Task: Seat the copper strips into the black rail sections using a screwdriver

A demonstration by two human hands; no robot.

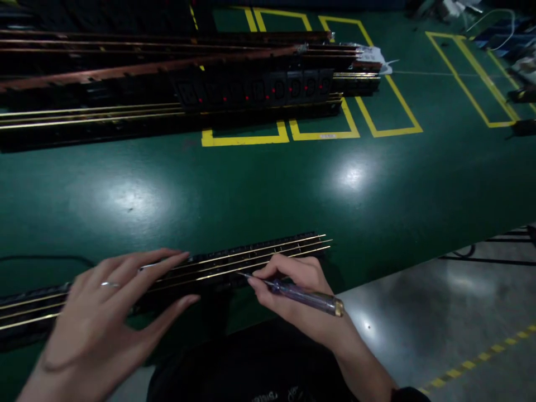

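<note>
A long black strip (234,274) with thin brass-coloured bars along it lies near the front edge of the table. Across its left part rests my left hand (104,312), fingers stretched along the far side and thumb apart on the near side; a ring is on one finger. My right hand (297,290) pinches a pen (310,297) with a see-through purplish barrel and a gold end. The pen's thin tip points left onto the strip, near its front bar; whether it touches cannot be made out.
At the back left lies a stack of similar black strips with copper and brass bars (167,70), some with sockets and red dots. Yellow tape outlines (397,134) mark the green table (251,184). A cable (46,258) runs at left; the grey floor shows lower right.
</note>
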